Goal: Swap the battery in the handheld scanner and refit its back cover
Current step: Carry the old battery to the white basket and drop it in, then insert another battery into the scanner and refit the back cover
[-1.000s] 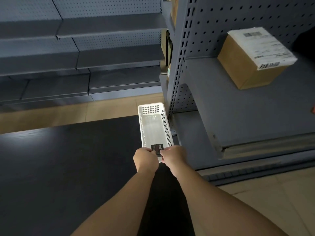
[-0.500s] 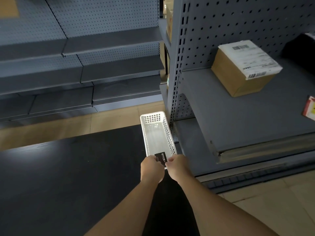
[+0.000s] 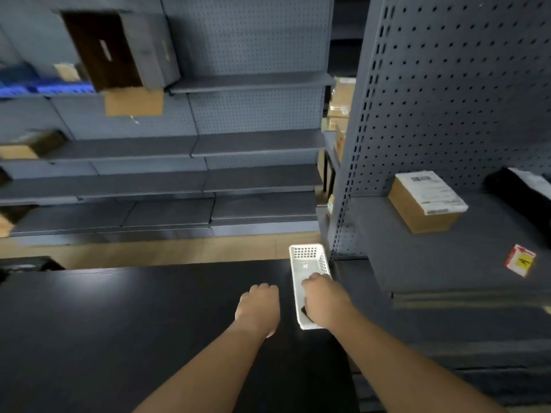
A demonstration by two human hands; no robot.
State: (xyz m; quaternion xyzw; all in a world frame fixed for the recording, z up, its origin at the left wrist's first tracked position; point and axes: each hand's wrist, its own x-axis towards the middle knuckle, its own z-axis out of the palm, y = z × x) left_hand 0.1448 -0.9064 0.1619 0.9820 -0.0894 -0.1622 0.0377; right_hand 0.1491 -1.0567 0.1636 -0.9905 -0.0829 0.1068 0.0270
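Observation:
A white perforated basket stands at the right edge of the black table. My right hand reaches down into the basket with its fingers curled. A small black battery peeks out from under its palm. My left hand rests as a loose fist on the table just left of the basket, and nothing shows in it. No scanner or back cover is in view.
Grey pegboard shelving rises right beside the basket. On its shelf sit a cardboard box with a label and a small red-and-white packet. More shelves with boxes line the far side of a tan floor.
Both hands held the battery over the basket's near end. Now my left hand has let go and moved left onto the table, and my right hand has gone down into the basket. The view tilted up.

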